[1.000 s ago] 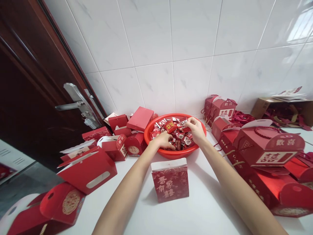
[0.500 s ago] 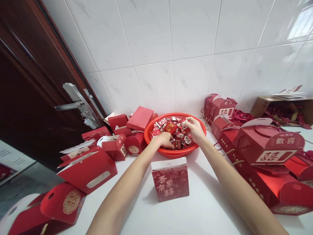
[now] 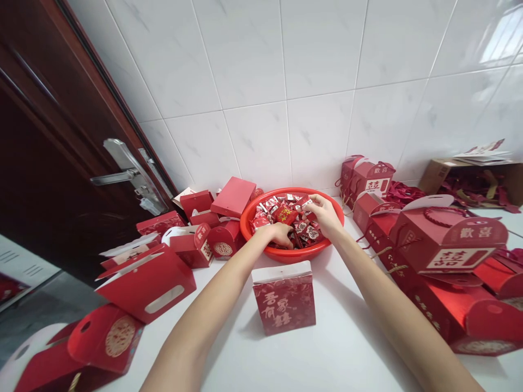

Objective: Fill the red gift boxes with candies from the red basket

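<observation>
The red plastic basket point(image 3: 300, 256) stands on the white tabletop point(image 3: 339, 332), at the far side, close to the tiled wall point(image 3: 253, 60). It holds a heap of small wrapped packets, mostly red with white markings; one red packet with yellow lettering point(image 3: 285, 214) lies on top of the heap. Both hands are at work inside the rim. The left hand point(image 3: 281, 234) is at the near part of the heap, palm down, fingers partly curled and touching the packets; whether it has hold of one cannot be told. The right hand point(image 3: 326, 215) is over the right part of the basket, thumb and fingers nearly closed, pinching a red-and-white packet point(image 3: 304, 203) at its edge. A dark red carton point(image 3: 285, 305) with pale characters stands upright between the forearms, on the near side of the basket and apart from it; a white edge shows along its top. To the left, a red box with an oval window point(image 3: 151, 284) stands tilted, just beyond a box with a gold medallion point(image 3: 100, 343). To the right, a handled gift box point(image 3: 449, 242) rests on other red boxes. At the far right, a brown cardboard box point(image 3: 433, 182) contains dark red ribbon point(image 3: 468, 193)
</observation>
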Demonstrator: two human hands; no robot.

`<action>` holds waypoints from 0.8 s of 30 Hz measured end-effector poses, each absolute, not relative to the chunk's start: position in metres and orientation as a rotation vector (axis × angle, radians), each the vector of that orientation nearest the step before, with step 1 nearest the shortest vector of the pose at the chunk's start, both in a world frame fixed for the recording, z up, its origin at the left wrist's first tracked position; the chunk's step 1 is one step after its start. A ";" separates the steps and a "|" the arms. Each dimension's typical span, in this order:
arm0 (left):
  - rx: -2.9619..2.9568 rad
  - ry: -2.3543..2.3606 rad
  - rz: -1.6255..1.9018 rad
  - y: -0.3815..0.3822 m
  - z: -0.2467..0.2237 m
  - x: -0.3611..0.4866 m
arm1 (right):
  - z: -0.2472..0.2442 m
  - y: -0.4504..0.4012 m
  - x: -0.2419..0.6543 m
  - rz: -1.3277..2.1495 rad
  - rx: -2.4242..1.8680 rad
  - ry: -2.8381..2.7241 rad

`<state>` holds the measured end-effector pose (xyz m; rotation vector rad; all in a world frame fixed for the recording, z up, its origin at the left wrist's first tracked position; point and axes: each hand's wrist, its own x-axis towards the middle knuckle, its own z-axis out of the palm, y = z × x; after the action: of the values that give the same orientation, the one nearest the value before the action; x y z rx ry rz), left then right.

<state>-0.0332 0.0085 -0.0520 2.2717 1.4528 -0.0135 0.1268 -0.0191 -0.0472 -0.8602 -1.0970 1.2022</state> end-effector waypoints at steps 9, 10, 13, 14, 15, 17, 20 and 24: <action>2.175 1.432 0.021 0.021 -0.061 -0.029 | -0.049 -0.018 0.127 1.178 -0.867 -1.131; 2.162 1.434 0.031 0.021 -0.060 -0.030 | -0.049 -0.017 0.127 1.173 -0.868 -1.136; 2.140 1.409 0.093 0.018 -0.058 -0.031 | -0.049 -0.017 0.127 1.171 -0.862 -1.137; 2.121 1.405 0.106 0.016 -0.057 -0.031 | -0.049 -0.017 0.127 1.172 -0.862 -1.132; 2.097 1.409 0.113 0.015 -0.056 -0.031 | -0.049 -0.017 0.127 1.172 -0.863 -1.125; 2.049 1.422 0.110 0.012 -0.054 -0.030 | -0.049 -0.017 0.127 1.180 -0.862 -1.118; 2.007 1.406 0.095 0.011 -0.053 -0.031 | -0.049 -0.018 0.126 1.191 -0.847 -1.114; 2.020 1.411 0.080 0.011 -0.053 -0.032 | -0.048 -0.020 0.126 1.193 -0.873 -1.112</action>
<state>-0.0319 0.0110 -0.0532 2.0204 1.4108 0.0796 0.1264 -0.0197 -0.0480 -0.8731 -1.1116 1.1928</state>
